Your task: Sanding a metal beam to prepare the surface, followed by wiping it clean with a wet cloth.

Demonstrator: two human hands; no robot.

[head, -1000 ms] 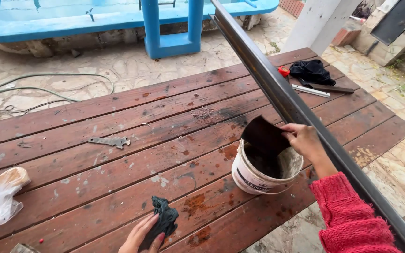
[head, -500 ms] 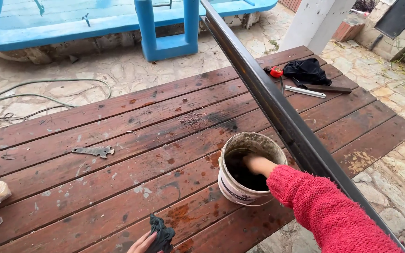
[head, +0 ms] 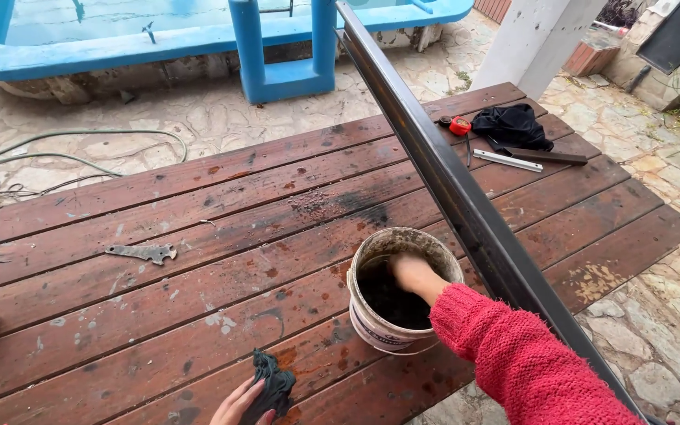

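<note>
Right hand: the right hand (head: 411, 271), in a red knitted sleeve (head: 525, 362), is plunged into the round, stained white plastic bucket (head: 379, 327); the fingers are sunk in dark contents, so I cannot tell how they stand.
Bucket: upright near the near edge of the reddish-brown wooden plank table (head: 198, 212), right of centre, just left of the long dark metal bar (head: 466, 205) that slants across from far to near right.
Left hand: the left hand (head: 239, 403), at the near edge, has its fingers curled around a crumpled dark teal rag (head: 275, 387), pressing it to the planks.
Left side: a flat grey metal bracket (head: 143, 253) lies well apart from both hands.
Far right: a black cloth bundle (head: 513, 126) lies beside a small red-and-black tape measure (head: 458, 124).
</note>
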